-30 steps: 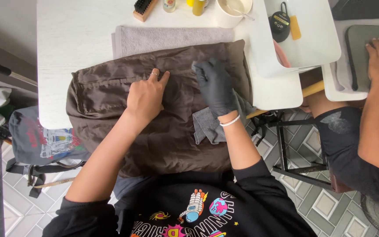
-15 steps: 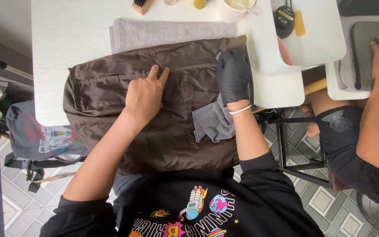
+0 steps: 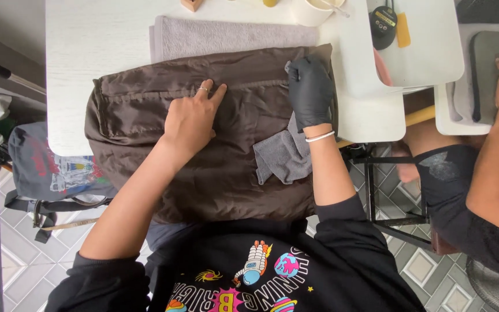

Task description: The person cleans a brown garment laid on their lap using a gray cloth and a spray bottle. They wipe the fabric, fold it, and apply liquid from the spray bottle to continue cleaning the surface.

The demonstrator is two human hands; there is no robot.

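On a white table [image 3: 99, 52], a dark brown fabric garment [image 3: 145, 115] lies flat. Bare left hand [image 3: 190, 118] presses it, fingers spread; black-gloved right hand [image 3: 310, 92] grips a small grey cloth [image 3: 284, 156] near its right edge, apparently wiping.

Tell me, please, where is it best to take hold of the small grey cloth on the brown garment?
Grip the grey cloth at its loose lower-left corner, coming from the near side. That corner lies free on the brown garment, while the upper end is under the gloved right hand.
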